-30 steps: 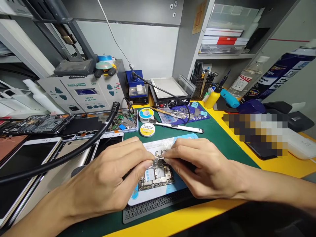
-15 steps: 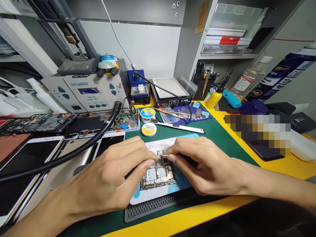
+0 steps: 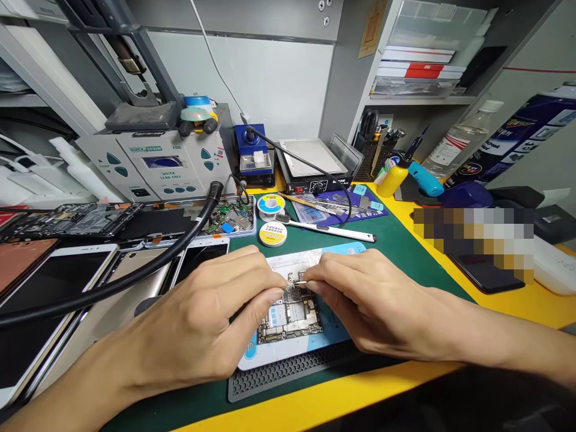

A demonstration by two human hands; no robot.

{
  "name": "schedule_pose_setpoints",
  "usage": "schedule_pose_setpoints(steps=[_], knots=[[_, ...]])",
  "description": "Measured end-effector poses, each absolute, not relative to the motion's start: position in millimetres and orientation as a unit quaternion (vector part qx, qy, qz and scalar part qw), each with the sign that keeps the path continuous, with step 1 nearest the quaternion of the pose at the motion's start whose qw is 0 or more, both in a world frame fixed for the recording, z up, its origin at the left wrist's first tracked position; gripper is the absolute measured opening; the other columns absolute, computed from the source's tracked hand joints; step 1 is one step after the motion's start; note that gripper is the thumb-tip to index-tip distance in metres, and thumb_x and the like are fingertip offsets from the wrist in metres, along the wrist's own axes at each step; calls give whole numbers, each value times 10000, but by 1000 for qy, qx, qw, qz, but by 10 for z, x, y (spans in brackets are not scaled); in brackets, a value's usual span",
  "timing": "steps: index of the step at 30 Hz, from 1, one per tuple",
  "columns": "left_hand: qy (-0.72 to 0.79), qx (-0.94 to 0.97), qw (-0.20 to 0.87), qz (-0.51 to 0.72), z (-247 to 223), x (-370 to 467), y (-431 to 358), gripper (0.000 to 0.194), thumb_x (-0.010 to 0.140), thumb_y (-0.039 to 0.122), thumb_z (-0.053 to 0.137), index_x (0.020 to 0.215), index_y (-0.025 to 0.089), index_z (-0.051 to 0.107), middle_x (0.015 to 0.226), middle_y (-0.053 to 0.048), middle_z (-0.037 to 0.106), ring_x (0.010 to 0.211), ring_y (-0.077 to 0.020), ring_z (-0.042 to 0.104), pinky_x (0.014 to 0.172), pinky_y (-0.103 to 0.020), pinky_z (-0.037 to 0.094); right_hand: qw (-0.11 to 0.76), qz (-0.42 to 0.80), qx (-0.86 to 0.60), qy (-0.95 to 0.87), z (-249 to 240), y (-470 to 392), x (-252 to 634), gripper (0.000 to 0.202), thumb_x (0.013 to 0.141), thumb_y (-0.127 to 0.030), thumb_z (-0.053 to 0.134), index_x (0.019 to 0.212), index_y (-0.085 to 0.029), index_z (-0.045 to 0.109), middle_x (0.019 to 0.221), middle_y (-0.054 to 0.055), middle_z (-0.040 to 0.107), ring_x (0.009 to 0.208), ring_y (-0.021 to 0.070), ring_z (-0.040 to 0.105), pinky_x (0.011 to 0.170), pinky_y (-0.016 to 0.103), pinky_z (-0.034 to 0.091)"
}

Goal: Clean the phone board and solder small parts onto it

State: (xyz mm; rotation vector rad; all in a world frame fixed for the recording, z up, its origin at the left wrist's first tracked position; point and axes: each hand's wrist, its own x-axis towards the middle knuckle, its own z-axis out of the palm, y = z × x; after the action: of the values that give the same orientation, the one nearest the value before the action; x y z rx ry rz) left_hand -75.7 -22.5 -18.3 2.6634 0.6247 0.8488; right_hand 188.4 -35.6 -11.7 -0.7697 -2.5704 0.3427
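A phone circuit board (image 3: 297, 324) lies on a white-and-blue mat (image 3: 250, 359). My left hand (image 3: 225, 306) hovers at the board's upper left, thumb and forefinger pinched together. What they hold, if anything, is hidden. My right hand (image 3: 373, 297) is closed opposite it, thumb and forefinger gripping a thin metal piece (image 3: 300, 282) whose tip shows over the board's upper part. The fingertips of both hands are a short gap apart, and they cover some of the board's upper edges.
Behind the mat lie a white-handled brush (image 3: 326, 230), a solder spool (image 3: 270, 206) and a round tin (image 3: 273, 234). A black hose (image 3: 180, 258) crosses several phones at left. A hot air station (image 3: 157, 168) and a heating plate (image 3: 315, 162) stand at the back.
The view has shifted slightly. Both hands keep nearly the same pinched pose over the board, with the thin metal piece still in the right fingers.
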Motion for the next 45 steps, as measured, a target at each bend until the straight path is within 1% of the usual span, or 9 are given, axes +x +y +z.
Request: schedule_pose_setpoints(steps=[5,15,23,26,34,40,42,45], knots=[[216,920,141,294,-180,-752,-228,187,1014,45,564,1128,151,669,949,-36,699,880,-151,614,787,-306,502,214,106,-271,-933,-117,-335,1892,223,986,-20,498,1072,-60,700,807,17,624,636,149,413,580,326,282],[215,921,137,295,-204,-758,-217,188,1019,52,555,1131,156,664,962,-39,703,889,-152,622,799,-306,511,209,101,-282,-931,-113,-347,1874,196,1010,-53,499,1013,-73,694,765,-3,586,615,145,344,567,323,260],[218,921,136,292,-185,-760,-233,196,1019,49,558,1141,151,672,974,-44,706,902,-155,624,813,-309,510,237,86,-278,-927,-186,-355,1844,200,987,-30,517,1062,-53,701,752,13,610,602,146,377,549,309,274],[219,921,136,293,-188,-772,-241,189,1018,52,559,1129,148,677,956,-41,702,886,-153,622,801,-307,509,244,85,-276,-926,-200,-372,1841,186,989,-30,523,1043,-53,700,739,11,607,595,146,366,541,310,273],[221,920,129,298,-178,-757,-236,190,1009,51,564,1120,163,672,972,-45,720,900,-168,657,813,-308,533,237,83,-265,-931,-199,-371,1868,200,999,-39,498,1068,-79,681,767,37,621,610,155,408,558,308,281],[222,920,132,294,-165,-748,-227,188,1009,51,560,1104,158,682,952,-51,720,889,-173,660,792,-311,537,266,106,-274,-918,-211,-354,1844,169,982,-31,520,1051,-104,656,730,8,584,599,152,414,550,297,305],[223,920,129,296,-169,-741,-225,186,1008,55,565,1104,163,682,953,-52,725,887,-176,666,785,-311,539,262,92,-272,-921,-217,-361,1840,174,990,-32,510,1042,-105,660,738,15,595,599,153,414,546,301,300],[225,918,129,300,-174,-735,-226,193,1001,52,567,1103,169,681,959,-50,735,878,-176,674,778,-306,544,247,71,-261,-930,-222,-365,1849,211,985,-27,493,1040,-75,691,742,33,603,596,162,391,538,322,276]])
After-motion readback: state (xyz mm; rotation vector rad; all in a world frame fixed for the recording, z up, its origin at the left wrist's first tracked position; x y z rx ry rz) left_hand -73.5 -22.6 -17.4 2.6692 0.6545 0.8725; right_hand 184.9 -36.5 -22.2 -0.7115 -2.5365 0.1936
